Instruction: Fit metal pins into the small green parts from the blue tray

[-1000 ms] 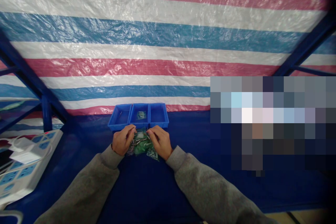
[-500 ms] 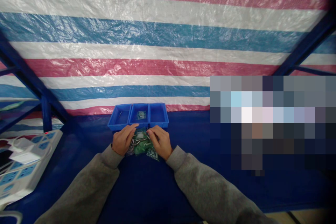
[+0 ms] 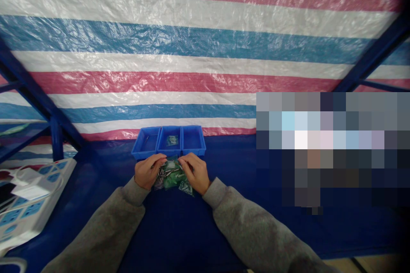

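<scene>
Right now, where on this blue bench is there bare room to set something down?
The near bench top between the two grey sleeves is bare, as is the strip right of the right hand. It is crowded where both hands, the left hand included, meet over the green packets and metal pins, before the blue bins, and by the power strip.

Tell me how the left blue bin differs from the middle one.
The left blue bin holds only a thin, dark item I can't identify; the middle blue bin holds a small greenish packet. The left one sits at the row's end, the middle one between neighbours. Both are blue, open-topped and alike in size.
</scene>
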`<state>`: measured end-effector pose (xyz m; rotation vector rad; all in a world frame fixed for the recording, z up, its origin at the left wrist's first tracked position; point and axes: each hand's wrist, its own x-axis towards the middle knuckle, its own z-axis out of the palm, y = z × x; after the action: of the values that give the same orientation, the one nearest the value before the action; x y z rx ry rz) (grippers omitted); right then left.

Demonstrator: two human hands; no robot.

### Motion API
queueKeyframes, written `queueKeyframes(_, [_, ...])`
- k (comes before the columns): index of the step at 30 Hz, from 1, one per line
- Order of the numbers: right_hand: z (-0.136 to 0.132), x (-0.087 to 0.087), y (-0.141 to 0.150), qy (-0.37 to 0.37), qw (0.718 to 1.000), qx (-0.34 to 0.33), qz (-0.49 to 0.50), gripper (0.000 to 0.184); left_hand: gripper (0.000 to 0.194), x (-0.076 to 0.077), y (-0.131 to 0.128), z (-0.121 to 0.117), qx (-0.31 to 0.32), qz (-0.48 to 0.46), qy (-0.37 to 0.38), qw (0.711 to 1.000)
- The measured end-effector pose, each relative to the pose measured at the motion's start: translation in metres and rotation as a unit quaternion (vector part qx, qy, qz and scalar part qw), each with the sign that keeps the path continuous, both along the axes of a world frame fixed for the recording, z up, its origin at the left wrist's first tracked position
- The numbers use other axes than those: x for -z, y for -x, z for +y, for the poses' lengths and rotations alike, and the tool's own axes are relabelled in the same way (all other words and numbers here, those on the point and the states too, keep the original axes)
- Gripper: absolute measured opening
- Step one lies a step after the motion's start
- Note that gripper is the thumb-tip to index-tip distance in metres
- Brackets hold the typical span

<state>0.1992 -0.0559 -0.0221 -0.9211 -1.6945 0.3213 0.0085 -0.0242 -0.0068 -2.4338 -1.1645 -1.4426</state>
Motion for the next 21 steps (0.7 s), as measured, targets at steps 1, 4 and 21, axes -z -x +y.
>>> queueKeyframes(1, [0.0000,-0.0001,0.0002,0.000,1.000,-0.006,-0.004,0.019,0.020,-0.0002,-0.0004,-0.0004,0.002,-0.001,0.007,1.000])
queueKeyframes(4, [-0.0001,-0.0001,0.0010,0.001,0.999,-0.026,-0.018,0.017,0.018,-0.0014,-0.0021,-0.0021,0.014,-0.002,0.025,1.000])
queueKeyframes(21, [0.0008,0.0035,0.0015,0.009,1.000,-0.007,-0.022,0.017,0.024,-0.0020,-0.0052,-0.0054,0.037,0.020,0.047,0.998])
